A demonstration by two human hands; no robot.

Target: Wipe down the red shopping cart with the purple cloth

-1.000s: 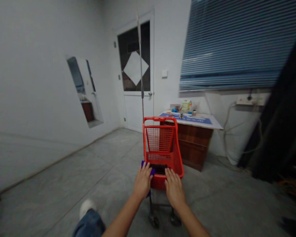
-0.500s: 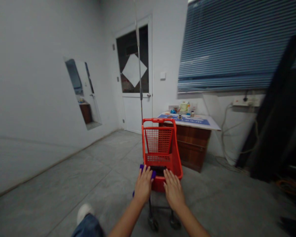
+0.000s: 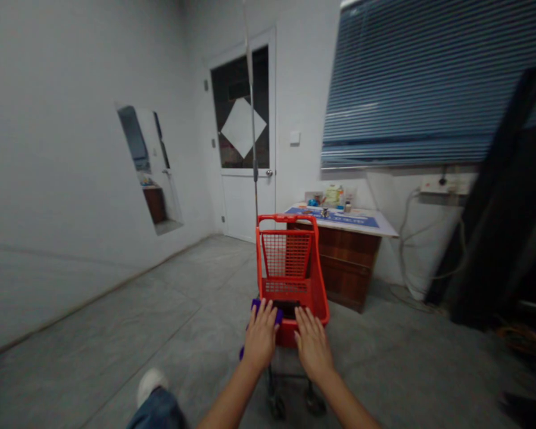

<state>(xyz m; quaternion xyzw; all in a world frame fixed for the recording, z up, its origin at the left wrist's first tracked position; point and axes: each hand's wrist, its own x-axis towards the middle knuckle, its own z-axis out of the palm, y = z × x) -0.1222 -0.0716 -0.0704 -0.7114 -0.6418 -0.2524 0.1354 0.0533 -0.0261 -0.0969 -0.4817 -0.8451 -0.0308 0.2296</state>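
Note:
A small red shopping cart (image 3: 317,283) on dark wheels stands right in front of me, its handle at the far end. My left hand (image 3: 261,341) is palm down at the cart's near left corner, fingers stretched out. Beside and partly under those fingers is a purple piece (image 3: 279,316); whether the hand presses on it, I cannot tell. My right hand (image 3: 313,344) lies flat over the near rim, its fingers extended and slightly apart. Between the two hands, a black item (image 3: 287,307) shows inside the basket, partly hidden.
Behind the cart stands a brown desk (image 3: 346,262) with small items on its white and blue top. A white door (image 3: 241,205) is at the back, a mirror (image 3: 154,170) on the left wall. Cables (image 3: 404,244) hang at right, near dark leaning panels (image 3: 477,238). My shoe (image 3: 150,381) is at lower left.
Almost nothing differs. The cart and both hands sit very slightly further left in view, and the hands keep the same flat pose.

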